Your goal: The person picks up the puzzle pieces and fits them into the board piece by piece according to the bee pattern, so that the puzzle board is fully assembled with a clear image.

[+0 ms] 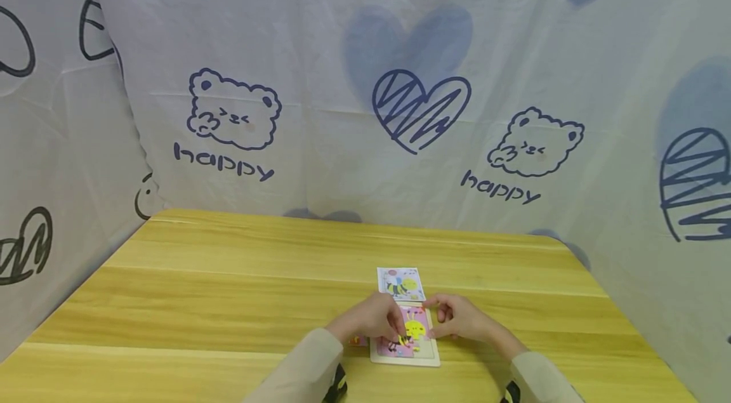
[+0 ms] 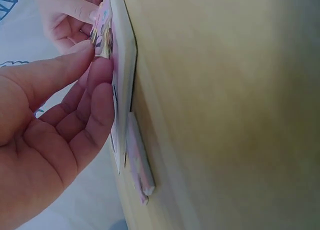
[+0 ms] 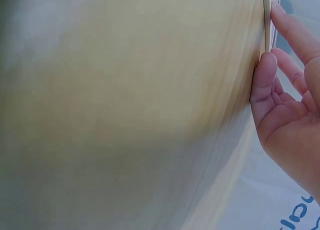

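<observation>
My left hand (image 1: 381, 317) pinches a small jigsaw piece (image 2: 102, 44) with yellow and black stripes between thumb and forefinger, over the puzzle board. This board is a pale-rimmed puzzle tray (image 1: 405, 362) with a pink bee picture, partly hidden by the left hand. The right hand (image 1: 461, 319) lies at the tray's right side, its forefinger reaching the upper right corner and its thumb along the edge. In the right wrist view, that thumb (image 3: 264, 77) stands beside the tray's edge. Yellow and pink pieces (image 1: 415, 328) fill part of the tray.
A picture card (image 1: 401, 282) with a striped bee lies just beyond the tray. Left of the tray, partly behind the left hand, are loose puzzle pieces (image 2: 140, 157). The wooden table (image 1: 200, 301) meets a printed white curtain (image 1: 325, 136) at the back.
</observation>
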Motion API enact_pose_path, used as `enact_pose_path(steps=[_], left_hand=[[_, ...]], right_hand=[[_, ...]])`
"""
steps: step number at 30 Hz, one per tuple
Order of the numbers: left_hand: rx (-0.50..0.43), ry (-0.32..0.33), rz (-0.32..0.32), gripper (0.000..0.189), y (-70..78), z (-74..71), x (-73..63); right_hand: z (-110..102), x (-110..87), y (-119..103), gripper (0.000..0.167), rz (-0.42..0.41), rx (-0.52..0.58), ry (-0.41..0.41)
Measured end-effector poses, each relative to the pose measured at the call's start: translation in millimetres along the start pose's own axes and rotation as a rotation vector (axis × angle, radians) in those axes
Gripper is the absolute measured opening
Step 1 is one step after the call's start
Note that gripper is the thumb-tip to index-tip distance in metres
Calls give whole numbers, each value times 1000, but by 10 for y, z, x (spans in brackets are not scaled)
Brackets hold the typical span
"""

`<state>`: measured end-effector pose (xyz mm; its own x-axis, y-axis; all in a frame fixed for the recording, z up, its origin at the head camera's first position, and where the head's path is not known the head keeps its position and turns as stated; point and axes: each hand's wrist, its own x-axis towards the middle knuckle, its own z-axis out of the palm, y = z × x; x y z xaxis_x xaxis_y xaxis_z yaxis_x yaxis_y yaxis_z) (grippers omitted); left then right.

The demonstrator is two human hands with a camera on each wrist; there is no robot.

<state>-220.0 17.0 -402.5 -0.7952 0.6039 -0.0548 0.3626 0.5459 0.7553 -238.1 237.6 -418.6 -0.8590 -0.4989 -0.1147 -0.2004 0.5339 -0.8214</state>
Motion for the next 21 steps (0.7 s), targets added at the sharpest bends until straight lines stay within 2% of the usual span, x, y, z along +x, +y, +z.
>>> enact_pose_path(steps=[6,10,21], left_hand=[[7,-3,-1,13,-7,5,-1],[44,-7,3,16,-1,2,-3],[93,-29,-25,17,49,7,-14]], right_hand=[[-4,5,33,51,-9,16,-10],[-9,10,43,51,-13,11,-10],[-1,7,22,53,-11,6,-12]])
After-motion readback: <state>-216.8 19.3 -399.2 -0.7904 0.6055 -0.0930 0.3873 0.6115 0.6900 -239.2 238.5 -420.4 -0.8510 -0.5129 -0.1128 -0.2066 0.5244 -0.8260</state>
